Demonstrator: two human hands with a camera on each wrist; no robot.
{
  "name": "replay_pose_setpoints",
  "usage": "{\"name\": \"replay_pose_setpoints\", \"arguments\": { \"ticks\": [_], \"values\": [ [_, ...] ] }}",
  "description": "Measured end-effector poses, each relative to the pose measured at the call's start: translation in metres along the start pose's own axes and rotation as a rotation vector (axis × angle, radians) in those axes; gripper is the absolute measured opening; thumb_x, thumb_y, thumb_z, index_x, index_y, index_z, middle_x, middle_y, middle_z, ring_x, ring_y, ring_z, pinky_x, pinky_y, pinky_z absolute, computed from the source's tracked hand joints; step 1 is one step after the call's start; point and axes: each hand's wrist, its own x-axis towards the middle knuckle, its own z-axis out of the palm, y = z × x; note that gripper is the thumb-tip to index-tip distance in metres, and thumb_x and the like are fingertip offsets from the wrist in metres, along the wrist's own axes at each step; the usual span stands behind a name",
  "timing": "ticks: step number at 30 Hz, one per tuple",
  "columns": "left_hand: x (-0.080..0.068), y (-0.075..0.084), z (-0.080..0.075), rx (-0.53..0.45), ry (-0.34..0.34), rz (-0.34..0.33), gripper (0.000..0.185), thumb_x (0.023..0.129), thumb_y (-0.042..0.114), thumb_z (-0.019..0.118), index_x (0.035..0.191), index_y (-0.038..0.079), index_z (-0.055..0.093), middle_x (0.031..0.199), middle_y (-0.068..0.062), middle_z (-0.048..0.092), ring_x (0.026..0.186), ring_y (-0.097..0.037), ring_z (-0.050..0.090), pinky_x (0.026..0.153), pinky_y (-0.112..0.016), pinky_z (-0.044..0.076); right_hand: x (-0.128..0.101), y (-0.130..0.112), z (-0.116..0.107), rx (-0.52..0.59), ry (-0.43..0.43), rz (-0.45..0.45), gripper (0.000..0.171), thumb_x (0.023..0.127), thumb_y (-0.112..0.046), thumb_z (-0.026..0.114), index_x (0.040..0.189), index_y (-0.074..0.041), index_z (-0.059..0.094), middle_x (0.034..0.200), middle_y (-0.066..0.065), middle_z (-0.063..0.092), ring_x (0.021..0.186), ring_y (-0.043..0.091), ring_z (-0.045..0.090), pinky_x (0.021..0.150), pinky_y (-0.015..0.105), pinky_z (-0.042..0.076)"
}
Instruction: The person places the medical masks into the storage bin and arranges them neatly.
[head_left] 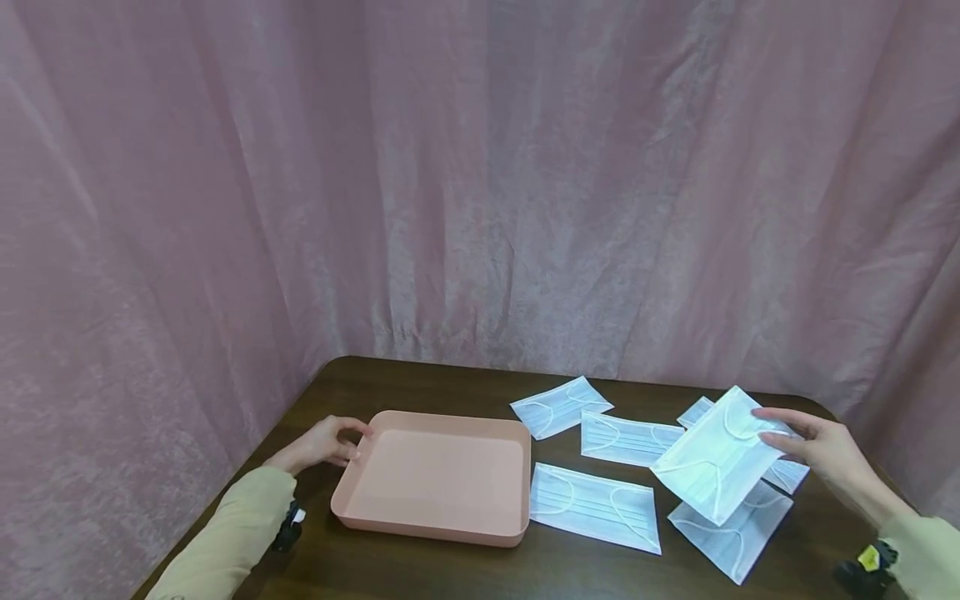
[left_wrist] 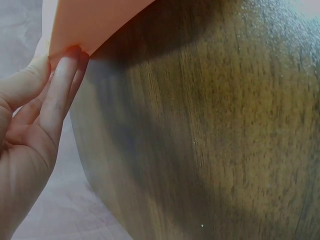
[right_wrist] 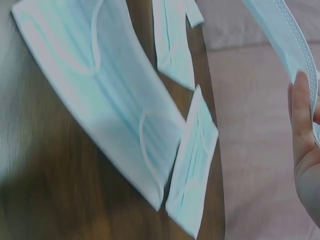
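Observation:
A shallow pink tray (head_left: 442,479) sits on the table, nothing in it. My left hand (head_left: 322,444) pinches its left rim near the far corner; in the left wrist view the thumb is on one side of the tray wall (left_wrist: 95,25) and the fingers on the other. My right hand (head_left: 825,450) holds up a disposable face mask (head_left: 720,458) by one edge, between thumb and fingers, and this mask (right_wrist: 280,35) is lifted off the table in the right wrist view. Beneath it lie another mask (head_left: 738,533) and a partly hidden one (head_left: 787,473).
Between tray and right hand, several more masks lie flat: one at the front (head_left: 596,510), one in the middle (head_left: 626,439) and one at the back (head_left: 562,407). The dark wooden table (head_left: 420,571) has rounded corners. A pink curtain (head_left: 480,208) hangs behind it.

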Motion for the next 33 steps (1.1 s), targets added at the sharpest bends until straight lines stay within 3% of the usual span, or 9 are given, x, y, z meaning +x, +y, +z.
{"name": "replay_pose_setpoints", "arguments": {
  "ticks": [8,13,16,20,22,27,33],
  "values": [
    [0.002,0.000,0.002,0.008,0.011,-0.016,0.037,0.075,-0.010,0.065,0.111,-0.009,0.054,0.082,-0.010,0.055,0.066,-0.020,0.057,0.061,-0.037,0.052,0.008,-0.021,0.039,0.059,0.094,-0.019,0.048,0.085,-0.024,0.064,0.123,0.004,0.051,0.111,-0.015,0.050,0.088,-0.007,0.051,0.067,0.022,0.049],
    [0.002,0.000,0.002,-0.005,-0.001,-0.014,0.037,0.076,-0.009,0.065,0.111,-0.009,0.054,0.081,-0.011,0.056,0.067,-0.020,0.057,0.063,-0.038,0.052,0.016,-0.025,0.068,0.119,0.149,0.023,0.047,0.086,-0.024,0.064,0.123,0.004,0.052,0.119,0.005,0.049,0.087,0.000,0.054,0.068,0.021,0.049],
    [0.002,0.000,0.001,-0.008,-0.009,-0.008,0.036,0.076,-0.008,0.065,0.111,-0.009,0.054,0.081,-0.011,0.056,0.068,-0.020,0.057,0.063,-0.038,0.052,0.033,-0.001,0.087,0.216,0.186,0.066,0.046,0.083,-0.024,0.067,0.122,-0.002,0.055,0.122,0.013,0.048,0.086,0.008,0.058,0.069,0.023,0.049],
    [0.003,0.000,0.000,0.001,-0.007,0.002,0.036,0.075,-0.009,0.065,0.110,-0.009,0.055,0.082,-0.010,0.055,0.067,-0.020,0.057,0.062,-0.037,0.052,0.063,0.049,0.122,0.318,0.283,0.065,0.044,0.078,-0.030,0.071,0.117,-0.013,0.062,0.119,0.006,0.050,0.084,0.016,0.061,0.068,0.026,0.050],
    [0.003,-0.001,-0.002,0.004,-0.005,0.007,0.036,0.075,-0.009,0.066,0.109,-0.009,0.055,0.083,-0.010,0.055,0.067,-0.020,0.057,0.061,-0.037,0.052,0.074,0.058,0.143,0.337,0.329,0.077,0.045,0.076,-0.034,0.072,0.116,-0.015,0.062,0.118,0.005,0.050,0.085,0.017,0.061,0.067,0.026,0.050],
    [0.004,-0.003,-0.003,0.007,0.006,-0.002,0.036,0.075,-0.008,0.067,0.109,-0.009,0.056,0.087,-0.011,0.055,0.067,-0.020,0.058,0.062,-0.037,0.052,0.074,0.030,0.187,0.450,0.375,0.146,0.044,0.074,-0.031,0.074,0.112,-0.012,0.064,0.117,0.009,0.051,0.085,0.021,0.061,0.066,0.027,0.051],
    [0.003,-0.002,-0.002,0.008,0.009,-0.009,0.037,0.075,-0.008,0.066,0.110,-0.010,0.055,0.086,-0.012,0.057,0.066,-0.020,0.058,0.061,-0.037,0.052,0.052,-0.048,0.211,0.585,0.312,0.191,0.034,0.076,-0.012,0.073,0.108,-0.002,0.065,0.116,0.018,0.049,0.079,0.022,0.062,0.067,0.031,0.051]
  ]
}}
